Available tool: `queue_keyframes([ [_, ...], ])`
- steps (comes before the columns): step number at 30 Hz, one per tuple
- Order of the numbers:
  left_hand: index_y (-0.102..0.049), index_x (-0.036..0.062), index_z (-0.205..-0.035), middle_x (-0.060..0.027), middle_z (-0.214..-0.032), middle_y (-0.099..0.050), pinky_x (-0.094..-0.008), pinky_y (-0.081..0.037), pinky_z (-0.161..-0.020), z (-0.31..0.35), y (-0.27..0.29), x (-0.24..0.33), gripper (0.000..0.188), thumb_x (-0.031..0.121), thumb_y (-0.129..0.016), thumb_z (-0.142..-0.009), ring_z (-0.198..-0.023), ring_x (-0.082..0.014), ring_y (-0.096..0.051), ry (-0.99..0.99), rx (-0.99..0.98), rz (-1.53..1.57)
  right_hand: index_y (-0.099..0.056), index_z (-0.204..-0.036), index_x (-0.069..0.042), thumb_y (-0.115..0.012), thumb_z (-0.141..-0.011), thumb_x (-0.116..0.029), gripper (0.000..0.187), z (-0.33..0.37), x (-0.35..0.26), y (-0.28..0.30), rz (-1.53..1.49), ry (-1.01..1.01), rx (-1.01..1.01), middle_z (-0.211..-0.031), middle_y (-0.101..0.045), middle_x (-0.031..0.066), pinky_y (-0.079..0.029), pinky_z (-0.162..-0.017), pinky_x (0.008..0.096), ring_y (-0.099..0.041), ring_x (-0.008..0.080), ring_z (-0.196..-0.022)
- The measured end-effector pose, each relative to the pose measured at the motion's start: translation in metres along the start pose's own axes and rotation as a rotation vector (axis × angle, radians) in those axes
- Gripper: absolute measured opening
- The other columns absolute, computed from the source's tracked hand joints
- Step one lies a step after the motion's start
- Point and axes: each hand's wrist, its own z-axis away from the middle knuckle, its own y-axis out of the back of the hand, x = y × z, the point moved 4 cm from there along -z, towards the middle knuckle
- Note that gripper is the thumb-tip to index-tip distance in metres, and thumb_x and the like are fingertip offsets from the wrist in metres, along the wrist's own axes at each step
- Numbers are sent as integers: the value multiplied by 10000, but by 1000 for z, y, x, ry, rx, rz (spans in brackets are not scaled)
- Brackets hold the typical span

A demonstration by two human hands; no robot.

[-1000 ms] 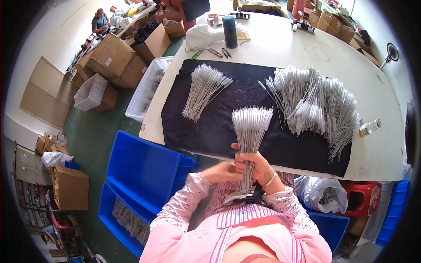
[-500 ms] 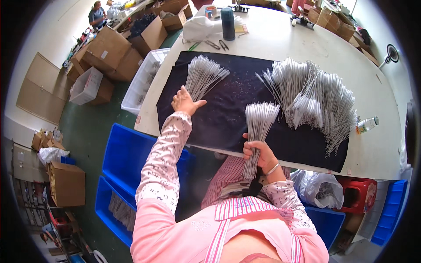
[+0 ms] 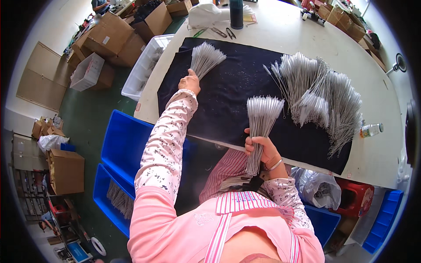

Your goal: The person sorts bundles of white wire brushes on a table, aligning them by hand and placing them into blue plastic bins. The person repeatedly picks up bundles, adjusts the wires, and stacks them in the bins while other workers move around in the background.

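My right hand (image 3: 264, 150) is closed around the wire stems of a thick bundle of straw brushes (image 3: 264, 109), their white bristle heads fanned upward. This bundle stands over the near edge of a dark cloth (image 3: 228, 109). Farther left, my left hand (image 3: 190, 82) is closed at the stem end of a second bundle of straw brushes (image 3: 206, 58), which lies on the cloth with its heads pointing away. The left palm and part of the fingers are hidden. A large heap of the same brushes (image 3: 307, 79) spreads over the cloth's right side, looped wire ends toward me.
On the white table (image 3: 280, 26) are a dark bottle (image 3: 236, 15), thread snips (image 3: 230, 33) and a small glass jar (image 3: 371, 130). Blue bins (image 3: 125, 147) stand below at left. A white crate (image 3: 144, 65) sits beside the table; cardboard boxes (image 3: 109, 37) lie beyond.
My left hand's thumb, stretched out before, has drawn in, and its bundle looks narrower. My right hand still grips its bundle. The whole view has shifted slightly.
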Motion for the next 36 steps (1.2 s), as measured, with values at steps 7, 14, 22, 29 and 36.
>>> queue_keyframes([
  [7,-380,2,-1316,-194,-1209,-576,-391,-482,-925,-11,10,-7,581,156,-620,-810,-1138,-307,-568,197,-86,45,-454,-1195,16,-593,-803,-78,427,-1,0,2,21,-3,9,-771,-548,81,-483,-579,361,-541,167,-635],
  [14,-485,34,-1233,-200,-1238,-559,-413,-408,-1006,-28,6,-39,479,149,-571,-776,-1201,-343,-508,196,-117,203,-448,-1202,6,-604,-798,-90,444,-1,2,2,20,-30,-8,-790,-549,81,-501,-597,367,-548,170,-648],
  [22,-496,-43,-1030,-161,-745,-605,-385,-489,-513,-46,-6,-75,394,60,-606,-666,-553,-250,-617,160,-272,671,-456,-1190,-4,-615,-791,-96,439,1,-2,-3,36,-36,-14,-796,-550,81,-514,-604,366,-553,169,-646],
  [29,-483,-72,-1130,-176,-758,-624,-359,-496,-564,-46,-11,-80,527,89,-602,-642,-616,-257,-634,35,-156,815,-460,-1204,-4,-616,-813,-110,434,0,1,4,66,-32,-3,-798,-552,71,-506,-607,368,-533,162,-654],
  [36,-383,-104,-1303,-157,-687,-627,-344,-496,-564,-2,20,-104,716,163,-593,-672,-578,-232,-621,48,41,827,-465,-1146,-18,-634,-853,-159,367,0,2,-7,218,-54,136,-771,-547,56,-501,-561,340,-551,157,-614],
])
